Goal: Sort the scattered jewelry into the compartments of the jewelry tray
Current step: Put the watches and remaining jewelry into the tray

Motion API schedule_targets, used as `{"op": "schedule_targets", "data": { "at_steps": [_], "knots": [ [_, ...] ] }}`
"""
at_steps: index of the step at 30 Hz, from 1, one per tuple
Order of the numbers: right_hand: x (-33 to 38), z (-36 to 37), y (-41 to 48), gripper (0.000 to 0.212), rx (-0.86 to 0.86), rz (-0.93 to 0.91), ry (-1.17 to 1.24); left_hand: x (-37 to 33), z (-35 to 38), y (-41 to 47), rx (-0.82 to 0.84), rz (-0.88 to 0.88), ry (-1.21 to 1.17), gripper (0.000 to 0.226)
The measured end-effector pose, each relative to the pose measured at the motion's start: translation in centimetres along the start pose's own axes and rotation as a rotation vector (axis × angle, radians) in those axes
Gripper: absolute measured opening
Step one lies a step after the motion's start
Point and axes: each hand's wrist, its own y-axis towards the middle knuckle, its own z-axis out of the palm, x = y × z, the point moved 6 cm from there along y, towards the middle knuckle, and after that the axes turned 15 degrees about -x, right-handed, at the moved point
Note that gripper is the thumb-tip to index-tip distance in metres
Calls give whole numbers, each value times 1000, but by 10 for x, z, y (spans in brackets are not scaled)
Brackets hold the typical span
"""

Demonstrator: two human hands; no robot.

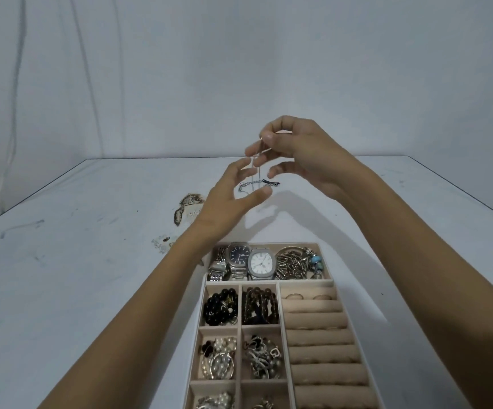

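Observation:
My right hand (298, 152) is raised above the table and pinches the top of a thin silver chain (255, 169) between thumb and forefinger. The chain hangs straight down. My left hand (233, 196) is just below and to the left, fingers spread and relaxed around the hanging chain, holding nothing. Beyond the hands, a silver link bracelet (249, 184) and a small dark clip (270, 182) lie on the white table. The beige jewelry tray (277, 286) stands near me, with watches, bangles, bead bracelets, earrings and two rings in its compartments.
The table (91, 261) is white with a worn brown patch (187, 209) to the left of my left hand and a smaller scuff (162, 242) below it. A white cloth backdrop (239, 69) hangs behind the far edge.

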Motion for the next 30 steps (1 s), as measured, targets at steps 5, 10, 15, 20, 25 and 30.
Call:
{"op": "schedule_targets", "data": {
  "at_steps": [5,10,15,20,25,30],
  "knots": [
    [21,-1,-1,11,-29,-74,161,8,8,-2,-21,19,31,19],
    [32,-16,1,8,-167,-131,284,0,-16,-1,-50,-47,-108,20],
    [13,-30,6,9,-308,-79,204,1,-36,3,-38,-286,-677,29],
    [-20,-3,7,8,-58,25,41,4,-47,8,-152,-372,-901,30],
    [-63,10,22,14,-21,102,-158,-1,-54,8,-242,-356,-886,23],
    [-108,4,67,28,-144,26,-774,-9,-52,5,-220,-309,-666,22]
  ]
}}
